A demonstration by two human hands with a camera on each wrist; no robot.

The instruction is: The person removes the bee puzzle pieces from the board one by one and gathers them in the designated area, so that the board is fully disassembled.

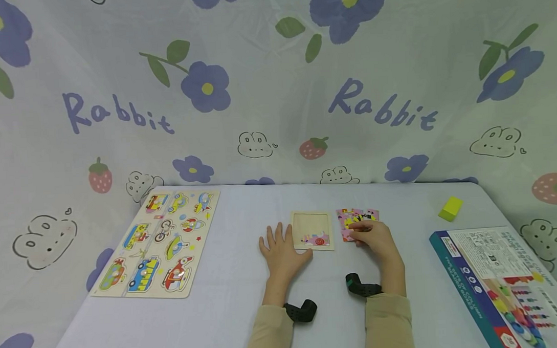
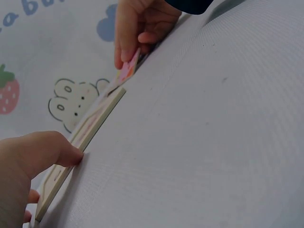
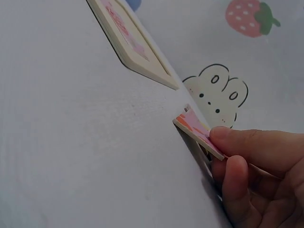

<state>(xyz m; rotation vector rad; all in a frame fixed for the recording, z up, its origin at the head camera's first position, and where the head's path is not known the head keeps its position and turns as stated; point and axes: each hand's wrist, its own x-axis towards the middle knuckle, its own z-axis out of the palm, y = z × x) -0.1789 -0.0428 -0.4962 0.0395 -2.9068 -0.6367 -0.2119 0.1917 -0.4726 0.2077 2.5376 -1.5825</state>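
Observation:
A square wooden puzzle tray [image 1: 310,224] lies flat on the table, with pink printed puzzle pieces [image 1: 318,239] along the bottom of its recess. My left hand [image 1: 281,256] is spread at the tray's left side, its thumb [image 2: 71,154] touching the near edge. Just right of the tray, my right hand [image 1: 380,244] pinches a pink and orange puzzle piece [image 3: 195,127] between thumb and fingers; the right wrist view shows it tilted, one edge raised. More colourful puzzle pieces [image 1: 360,213] lie by that hand, partly hidden behind its fingers.
A wooden vehicle picture board [image 1: 203,248] lies at the left. On the right are a yellow block [image 1: 451,209] and a large flat printed box [image 1: 484,261]. Behind the table hangs a patterned cloth [image 1: 267,102]. Each wrist wears a black camera [image 1: 301,311].

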